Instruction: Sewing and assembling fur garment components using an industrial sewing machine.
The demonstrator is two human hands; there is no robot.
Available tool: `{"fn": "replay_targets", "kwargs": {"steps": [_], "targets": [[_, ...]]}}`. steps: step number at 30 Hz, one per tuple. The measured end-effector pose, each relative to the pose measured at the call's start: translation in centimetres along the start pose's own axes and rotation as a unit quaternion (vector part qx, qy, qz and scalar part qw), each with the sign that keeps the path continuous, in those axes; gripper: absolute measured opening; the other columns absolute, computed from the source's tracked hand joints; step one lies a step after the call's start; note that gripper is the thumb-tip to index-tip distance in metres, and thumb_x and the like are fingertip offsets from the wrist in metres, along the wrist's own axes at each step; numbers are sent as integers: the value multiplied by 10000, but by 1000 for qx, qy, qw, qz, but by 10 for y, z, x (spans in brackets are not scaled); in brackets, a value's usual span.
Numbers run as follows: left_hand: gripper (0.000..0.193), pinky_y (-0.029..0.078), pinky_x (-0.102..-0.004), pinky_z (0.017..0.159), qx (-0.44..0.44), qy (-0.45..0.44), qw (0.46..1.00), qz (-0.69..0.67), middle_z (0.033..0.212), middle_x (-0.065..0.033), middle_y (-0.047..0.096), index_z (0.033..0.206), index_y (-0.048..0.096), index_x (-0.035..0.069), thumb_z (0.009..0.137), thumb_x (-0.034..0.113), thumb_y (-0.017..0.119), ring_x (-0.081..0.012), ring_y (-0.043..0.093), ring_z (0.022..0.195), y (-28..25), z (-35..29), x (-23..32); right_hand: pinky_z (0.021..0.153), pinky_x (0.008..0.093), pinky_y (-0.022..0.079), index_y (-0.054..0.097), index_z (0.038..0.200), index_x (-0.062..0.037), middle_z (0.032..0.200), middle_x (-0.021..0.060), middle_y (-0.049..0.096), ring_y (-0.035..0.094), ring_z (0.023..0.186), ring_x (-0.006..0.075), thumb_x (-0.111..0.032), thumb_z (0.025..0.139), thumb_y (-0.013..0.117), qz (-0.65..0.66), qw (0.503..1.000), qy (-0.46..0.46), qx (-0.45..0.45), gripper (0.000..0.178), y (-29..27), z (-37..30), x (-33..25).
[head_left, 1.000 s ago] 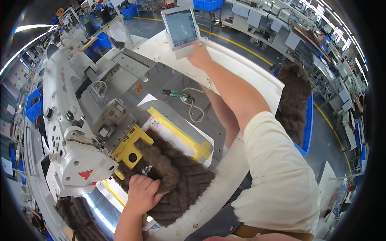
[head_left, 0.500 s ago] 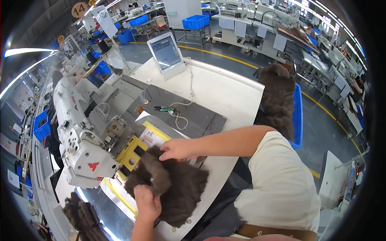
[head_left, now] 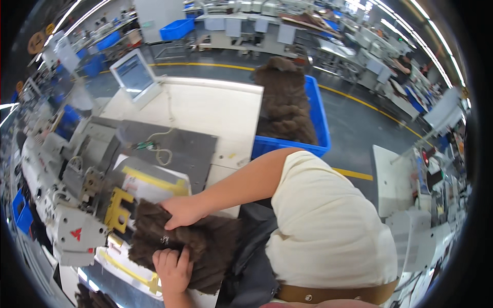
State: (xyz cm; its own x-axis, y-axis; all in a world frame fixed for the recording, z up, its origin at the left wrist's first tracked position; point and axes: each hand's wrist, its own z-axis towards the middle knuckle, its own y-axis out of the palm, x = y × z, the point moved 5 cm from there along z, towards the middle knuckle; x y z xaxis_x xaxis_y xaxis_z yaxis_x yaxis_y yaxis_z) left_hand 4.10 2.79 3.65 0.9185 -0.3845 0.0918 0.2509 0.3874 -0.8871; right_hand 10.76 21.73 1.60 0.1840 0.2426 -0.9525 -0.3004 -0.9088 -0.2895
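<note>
A brown fur piece (head_left: 218, 246) lies across the work surface and over the edge nearest me. My right hand (head_left: 185, 210) grips its upper part, the thumb pressed into the pile and the other fingers partly hidden. Below it, my left hand (head_left: 173, 269) has its fingers bent over the fur, closed on a fold. Between both hands a small pale, shiny spot shows in the pile; I cannot make out what it is. Left of the fur stands a white sewing machine (head_left: 77, 233) with a yellow plate (head_left: 119, 210) beside its head.
Green-handled snips (head_left: 144, 146) lie on the grey panel behind the hands. A screen (head_left: 134, 77) stands on the white table (head_left: 215, 102). Beyond its right edge, a blue bin (head_left: 319, 120) holds more brown fur (head_left: 282, 97). Another dark fur piece (head_left: 92, 297) is at bottom left.
The view has swung right, so the machine and table sit farther left. The fur's raised fold has been spread flatter, and my left hand has gone from a fist to fingers laid over the pile.
</note>
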Motion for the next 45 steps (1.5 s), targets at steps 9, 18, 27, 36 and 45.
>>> {"fn": "replay_targets", "kwargs": {"steps": [9, 18, 27, 36, 45], "targets": [[575, 454, -539, 924, 80, -56, 994, -43, 1182, -209, 601, 1239, 634, 17, 794, 338, 805, -430, 547, 1071, 2, -10, -12, 967, 404, 528, 637, 1291, 26, 1177, 176, 734, 686, 1093, 255, -236, 849, 781, -50, 981, 12, 186, 534, -118, -91, -34], [574, 448, -502, 939, 2, -110, 991, -71, 1127, -137, 617, 1201, 665, 58, 696, 268, 836, -378, 569, 1053, 15, -4, -17, 1021, 375, 542, 612, 1380, 1, 1285, 80, 701, 670, 1139, 181, -64, 888, 766, 9, 947, 53, 316, 520, -310, -240, -40], [566, 445, -494, 962, -26, -140, 987, -71, 1130, -132, 621, 1185, 677, 57, 680, 251, 844, -371, 574, 1069, 19, -5, -20, 923, 347, 545, 697, 1251, -4, 1097, 62, 762, 693, 988, 152, -131, 851, 799, -47, 943, 289, 156, 431, -396, -303, 37], [548, 450, -478, 976, -27, -167, 983, -73, 1133, -117, 631, 1168, 701, 68, 663, 227, 844, -359, 582, 1081, 20, -1, -20, 939, 454, 517, 729, 1184, -58, 1091, 200, 746, 688, 1055, 397, -236, 867, 754, -361, 842, 290, 276, 364, -437, -287, 148], [576, 448, -475, 986, -36, -174, 981, -83, 1140, -116, 629, 1184, 703, 69, 649, 215, 860, -356, 580, 1090, 22, 1, -25, 931, 481, 532, 755, 1122, -69, 1072, 212, 748, 699, 1055, 392, -473, 988, 624, -457, 688, 360, 434, 445, -459, -284, 176]]}}
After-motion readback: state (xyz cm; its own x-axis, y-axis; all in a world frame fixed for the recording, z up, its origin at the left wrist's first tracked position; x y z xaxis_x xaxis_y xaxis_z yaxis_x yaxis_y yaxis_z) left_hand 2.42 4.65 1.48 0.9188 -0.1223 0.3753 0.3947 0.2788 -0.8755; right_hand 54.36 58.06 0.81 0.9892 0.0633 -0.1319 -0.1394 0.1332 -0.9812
